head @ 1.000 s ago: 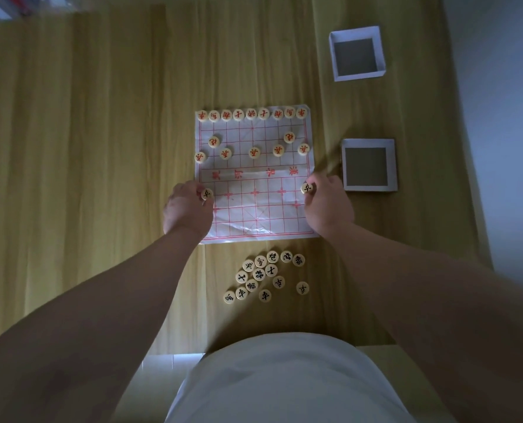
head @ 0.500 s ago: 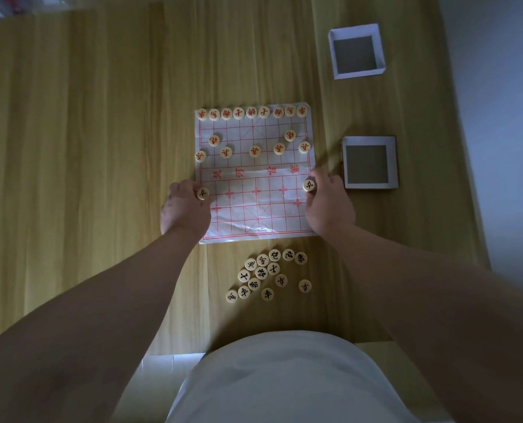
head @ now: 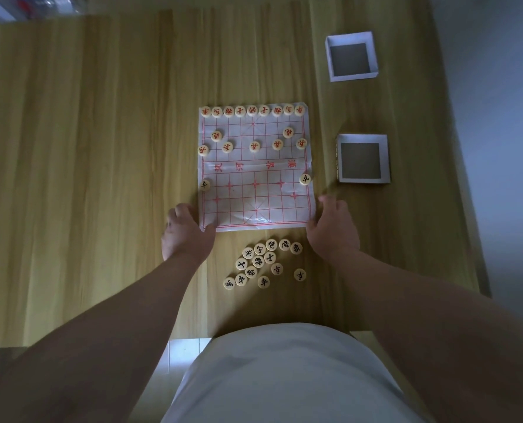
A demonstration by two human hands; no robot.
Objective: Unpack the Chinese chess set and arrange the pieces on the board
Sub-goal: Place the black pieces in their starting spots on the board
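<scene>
**Materials and finish**

Table (head: pixel 101 148) pale wood grain, matt, smooth; board (head: pixel 255 206) thin plastic-looking sheet, glossy, creased, glare at near edge; pieces (head: pixel 257 261) pale, wood-like, smooth, painted marks; boxes (head: pixel 363 138) white card, matt, grey inside; shirt (head: pixel 284 377) white cloth, matt.

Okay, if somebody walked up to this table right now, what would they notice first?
The white paper board sits mid-table, red pieces lined along its far edge and a loose heap of black pieces on the wood beside its near edge. The left hand and right hand flank its near corners, holding nothing; to its right sit a far white box and a near white box, both open.
</scene>
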